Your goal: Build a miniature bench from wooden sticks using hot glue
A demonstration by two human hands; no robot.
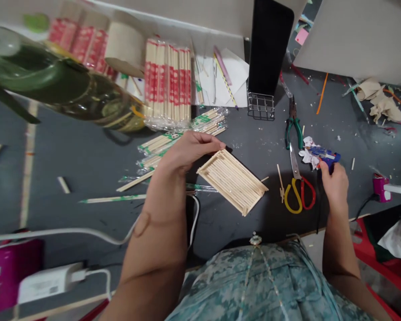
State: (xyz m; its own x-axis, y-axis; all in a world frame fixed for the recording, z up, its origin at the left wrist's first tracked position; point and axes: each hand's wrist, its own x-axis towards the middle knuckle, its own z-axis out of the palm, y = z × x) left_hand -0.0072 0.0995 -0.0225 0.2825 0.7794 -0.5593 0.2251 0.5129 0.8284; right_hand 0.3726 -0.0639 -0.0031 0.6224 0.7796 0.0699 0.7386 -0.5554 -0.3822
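My left hand (pixel 197 147) pinches the upper corner of a small rectangular tray of wooden sticks (pixel 232 180), tilted above the dark tabletop. The sticks lie side by side, with a raised stick edge around them. Out to the right, my right hand (pixel 334 180) is closed on a blue hot glue gun (pixel 328 157), whose front end is by crumpled white paper (pixel 309 154). Between my hands lie scissors (pixel 296 176) with one yellow and one red handle. Green-handled pliers (pixel 293 122) rest just beyond them.
Wrapped chopsticks (pixel 169 82) and a cardboard roll (pixel 126 44) stand at the back. A large green-tinted bottle (pixel 70 89) leans across the left. A phone (pixel 270 49) sits in a wire holder (pixel 261 107). A white cable (pixel 87 232) crosses the left side.
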